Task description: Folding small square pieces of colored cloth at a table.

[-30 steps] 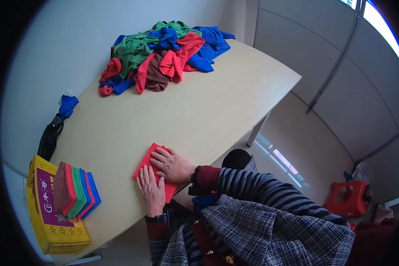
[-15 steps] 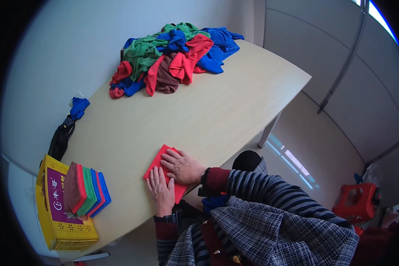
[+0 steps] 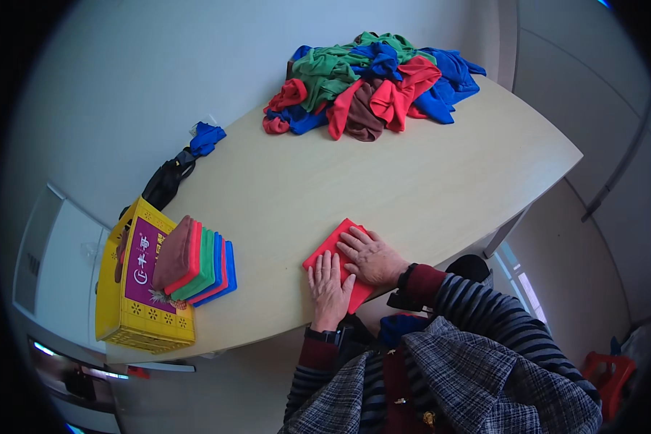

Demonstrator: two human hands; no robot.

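A folded red cloth [image 3: 332, 243] lies at the near edge of the table, its lower corner reaching the edge. My left hand [image 3: 330, 291] rests flat on its left part, fingers stretched out. Beside it my right hand [image 3: 371, 258] is laid flat across the upper right of the same cloth, fingers spread. Both palms press down and neither hand grips anything. The part of the cloth under the hands is hidden.
Folded cloths [image 3: 206, 264] in brown, red, green and blue stand in a row against a yellow box [image 3: 126, 318] at the left. A heap of loose cloths [image 3: 369, 87] lies at the back. A black bundle [image 3: 168, 179] with a blue cloth [image 3: 207, 137] sits by the wall.
The whole view has turned left, so table, box and heap appear further right. My hands stay flat on the red cloth in nearly the same pose.
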